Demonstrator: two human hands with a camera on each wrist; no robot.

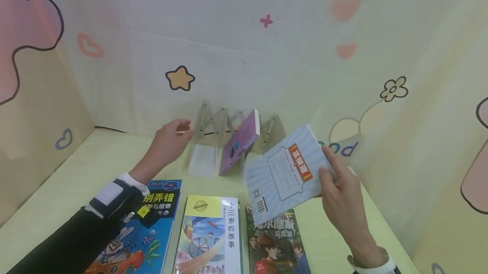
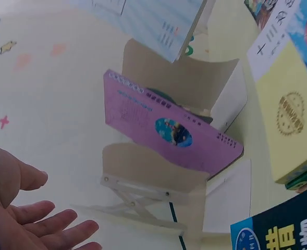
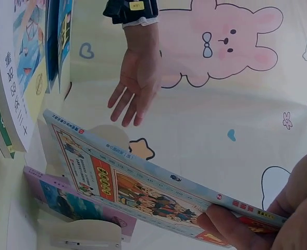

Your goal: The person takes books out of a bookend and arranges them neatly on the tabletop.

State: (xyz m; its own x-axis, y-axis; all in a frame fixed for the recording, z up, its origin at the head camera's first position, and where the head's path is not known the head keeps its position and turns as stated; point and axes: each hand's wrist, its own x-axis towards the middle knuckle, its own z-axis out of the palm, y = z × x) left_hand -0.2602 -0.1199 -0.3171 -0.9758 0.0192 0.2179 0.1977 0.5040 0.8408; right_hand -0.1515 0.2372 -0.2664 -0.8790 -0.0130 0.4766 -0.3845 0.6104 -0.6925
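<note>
My right hand (image 1: 345, 197) pinches a light blue book (image 1: 282, 172) by its right edge, fingers on one side and thumb on the other. The book is held tilted above the table, its barcode side toward the head camera; the right wrist view shows its colourful illustrated cover (image 3: 158, 192). Beyond it, a purple book (image 1: 240, 142) leans at a slant in a pale folding book rack (image 1: 219, 125) with hinged crossbars. My left hand (image 1: 167, 145) hovers just left of the rack, fingers loosely spread and holding nothing, as the left wrist view also shows.
Along the near side of the table (image 1: 114, 151) lie a blue book (image 1: 160, 227), a yellow and white book (image 1: 207, 231) on top of another, and a dark book (image 1: 274, 240) with cartoon figures. A printed cloth backdrop (image 1: 228, 53) rises behind the rack and at both sides.
</note>
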